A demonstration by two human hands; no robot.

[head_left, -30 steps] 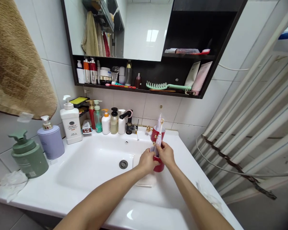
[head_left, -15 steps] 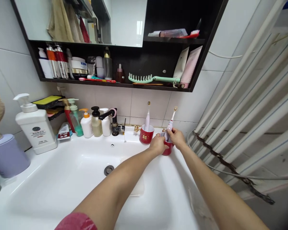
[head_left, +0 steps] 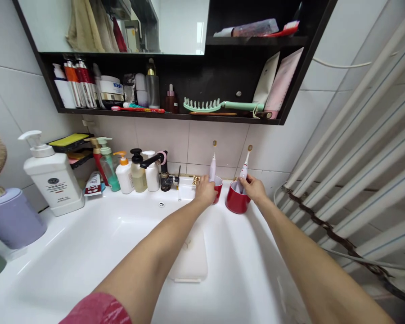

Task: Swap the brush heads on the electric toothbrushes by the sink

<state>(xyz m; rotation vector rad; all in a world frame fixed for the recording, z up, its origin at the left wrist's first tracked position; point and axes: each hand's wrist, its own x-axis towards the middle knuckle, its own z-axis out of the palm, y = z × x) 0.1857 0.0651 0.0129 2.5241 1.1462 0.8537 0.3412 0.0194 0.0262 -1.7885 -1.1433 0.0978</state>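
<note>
Two red cups stand on the sink's back right ledge, each with an electric toothbrush upright in it. My left hand (head_left: 205, 191) is at the left red cup (head_left: 218, 189), its fingers closed about the cup's near left side and hiding much of it. The left toothbrush (head_left: 212, 168) rises just behind those fingers. My right hand (head_left: 254, 187) pinches the handle of the right toothbrush (head_left: 244, 171), which leans slightly to the right in the right red cup (head_left: 236, 203).
A black faucet (head_left: 164, 171) and several pump bottles line the sink's back edge. A pale flat box (head_left: 189, 258) lies in the white basin (head_left: 121, 252). Above hangs a dark shelf cabinet (head_left: 175, 118) with a green hairbrush (head_left: 202, 105). White pipes (head_left: 351, 121) run along the right.
My left hand has left the right cup and moved left to the left cup. My right hand still grips the right toothbrush. The view has shifted slightly.
</note>
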